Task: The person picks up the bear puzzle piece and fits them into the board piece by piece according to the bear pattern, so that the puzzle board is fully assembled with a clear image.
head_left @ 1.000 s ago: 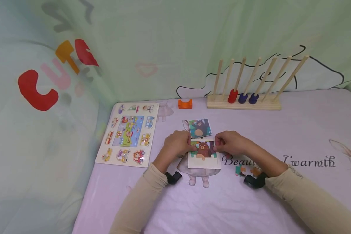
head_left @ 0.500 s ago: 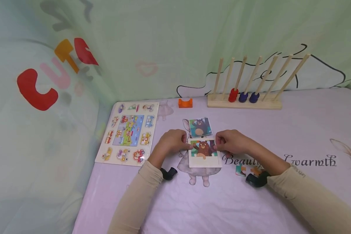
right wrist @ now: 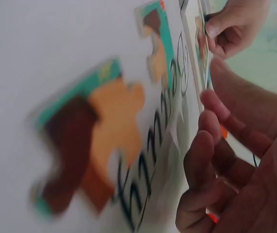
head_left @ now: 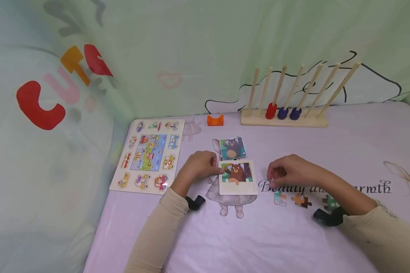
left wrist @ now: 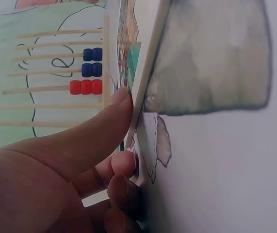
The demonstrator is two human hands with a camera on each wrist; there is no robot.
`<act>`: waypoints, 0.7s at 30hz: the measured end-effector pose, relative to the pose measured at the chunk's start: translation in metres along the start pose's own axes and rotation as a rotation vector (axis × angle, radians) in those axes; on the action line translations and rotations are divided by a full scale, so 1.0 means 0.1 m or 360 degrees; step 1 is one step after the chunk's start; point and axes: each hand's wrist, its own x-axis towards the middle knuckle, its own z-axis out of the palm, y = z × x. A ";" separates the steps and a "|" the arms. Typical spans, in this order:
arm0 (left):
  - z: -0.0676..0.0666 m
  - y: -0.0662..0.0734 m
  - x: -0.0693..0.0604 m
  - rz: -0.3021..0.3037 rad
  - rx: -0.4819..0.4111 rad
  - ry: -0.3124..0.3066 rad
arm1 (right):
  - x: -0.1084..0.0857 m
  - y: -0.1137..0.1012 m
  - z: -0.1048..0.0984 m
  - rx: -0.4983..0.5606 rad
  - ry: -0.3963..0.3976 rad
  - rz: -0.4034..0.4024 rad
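Lying near one bear puzzle (head_left: 238, 188): three loose pieces (head_left: 304, 201), one card (head_left: 233, 149).

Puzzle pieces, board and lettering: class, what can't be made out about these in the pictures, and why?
Head view: the green puzzle piece is partly behind the black wrist mount, so its full outline is hidden.
Head view: the right forearm covers part of the lettering.
Right wrist view: the nearest piece is blurred, losing fine detail.
Left wrist view: the board is nearly edge-on and cut off at the top; its picture is unreadable.
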 end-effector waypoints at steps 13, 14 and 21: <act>-0.04 -0.03 0.01 0.0029 0.0009 -0.0052 | -0.19 0.08 0.03 -0.0012 -0.0090 -0.0090; -0.04 -0.02 0.01 0.0029 0.0012 -0.0056 | -0.19 0.09 0.04 -0.0018 -0.0086 -0.0103; -0.03 -0.02 0.00 0.0033 0.0031 -0.0054 | -0.18 0.11 0.07 -0.0035 -0.0084 -0.0084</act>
